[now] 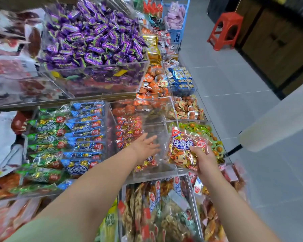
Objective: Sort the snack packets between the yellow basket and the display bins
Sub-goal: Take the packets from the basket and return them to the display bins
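Observation:
My right hand (204, 158) is shut on a red and orange beef snack packet (184, 147), held tilted above the right edge of a clear acrylic bin (154, 130). My left hand (146, 148) reaches into that same bin with fingers spread and nothing in it. A few red packets (129, 131) stand at the bin's far left, and another lies under my left wrist. No yellow basket is in view.
Left of the bin stand rows of blue packets (85, 135) and green packets (45, 135). A big bin of purple candies (94, 37) sits behind. Egg snacks (186, 108) fill the bins on the right. A red stool (226, 30) stands on the tiled aisle.

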A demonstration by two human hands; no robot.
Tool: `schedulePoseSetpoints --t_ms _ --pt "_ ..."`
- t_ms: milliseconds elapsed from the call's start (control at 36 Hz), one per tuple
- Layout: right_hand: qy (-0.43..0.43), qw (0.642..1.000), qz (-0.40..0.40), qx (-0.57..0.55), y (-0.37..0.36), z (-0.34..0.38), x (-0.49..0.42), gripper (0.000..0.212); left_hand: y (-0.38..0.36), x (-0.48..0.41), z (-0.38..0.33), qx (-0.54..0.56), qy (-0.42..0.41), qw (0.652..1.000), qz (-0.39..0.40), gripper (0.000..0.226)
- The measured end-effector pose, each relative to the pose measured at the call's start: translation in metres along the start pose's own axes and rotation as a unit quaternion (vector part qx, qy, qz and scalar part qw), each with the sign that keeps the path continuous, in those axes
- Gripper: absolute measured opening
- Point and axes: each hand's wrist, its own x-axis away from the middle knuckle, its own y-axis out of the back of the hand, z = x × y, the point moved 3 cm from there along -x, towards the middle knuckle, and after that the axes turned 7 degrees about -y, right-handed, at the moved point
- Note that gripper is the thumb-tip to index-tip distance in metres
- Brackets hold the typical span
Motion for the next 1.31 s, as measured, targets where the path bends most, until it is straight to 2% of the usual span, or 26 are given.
schedulePoseSetpoints --t_ms 56,83,139,222,333,389,444,500,556,667,722,778,833,944,1028,1083,1306 --pt "0.001 1.0 -0.011 -0.005 0.002 0.0 0.0 0.068 -0.003 -0.004 -0.004 -0.023 0.011 1.0 0.012 0.089" --pt "-0.001 1.0 -0.008 -0.009 0.002 0.0 0.0 0.074 -0.004 -0.005 -0.005 -0.037 0.018 0.999 0.011 0.089" --pt "-0.005 1.0 0.001 -0.015 0.002 0.0 -0.002 0.074 -0.004 -0.005 -0.007 -0.06 0.031 0.998 0.002 0.084" --pt "-0.01 1.0 -0.013 -0.007 0.002 0.001 0.0 0.078 -0.004 0.002 -0.007 -0.075 0.034 0.997 -0.013 0.062" --pt "-0.012 1.0 -0.018 0.003 0.002 0.002 0.002 0.082 -0.001 0.006 -0.015 -0.08 0.033 0.996 0.024 0.038" --pt "-0.006 1.0 -0.011 0.0 0.002 0.001 0.0 0.077 0.004 0.009 -0.016 -0.055 0.059 0.996 0.044 0.032" --pt "-0.003 1.0 0.002 -0.007 0.002 0.001 -0.001 0.067 0.011 0.016 -0.009 0.008 0.113 0.993 0.021 0.032" --pt "0.0 1.0 0.007 -0.004 0.002 0.001 0.0 0.063 0.013 0.024 0.004 0.111 0.192 0.975 -0.032 0.039" --pt "0.001 1.0 0.008 -0.005 0.002 0.0 0.002 0.068 0.007 0.032 0.015 0.184 0.255 0.947 -0.06 0.042" --pt "0.005 1.0 0.008 0.002 0.0 0.0 0.007 0.073 -0.012 0.039 0.015 0.214 0.247 0.945 -0.024 0.048" --pt "0.002 1.0 0.004 0.006 0.0 0.001 0.006 0.078 -0.02 0.04 0.015 0.24 0.263 0.934 -0.015 0.039" --pt "0.005 1.0 0.01 -0.003 0.0 0.001 0.006 0.062 -0.023 0.039 0.016 0.26 0.288 0.921 -0.028 0.035" --pt "0.007 1.0 0.013 -0.009 -0.001 0.001 0.006 0.039 -0.023 0.037 0.016 0.251 0.309 0.917 -0.036 0.041" --pt "0.006 1.0 0.021 -0.016 -0.002 0.001 0.007 0.035 -0.023 0.035 0.016 0.208 0.319 0.922 -0.067 0.058" --pt "0.0 1.0 0.026 -0.017 -0.001 0.001 0.006 0.034 -0.027 0.029 0.013 0.177 0.28 0.942 -0.044 0.1" --pt "0.001 1.0 0.023 -0.014 0.0 0.0 0.005 0.032 -0.03 0.026 0.009 0.178 0.271 0.946 -0.015 0.118" --pt "0.001 0.999 0.027 -0.023 -0.001 0.001 0.006 0.038 -0.041 0.022 0.01 0.187 0.305 0.934 0.022 0.12"
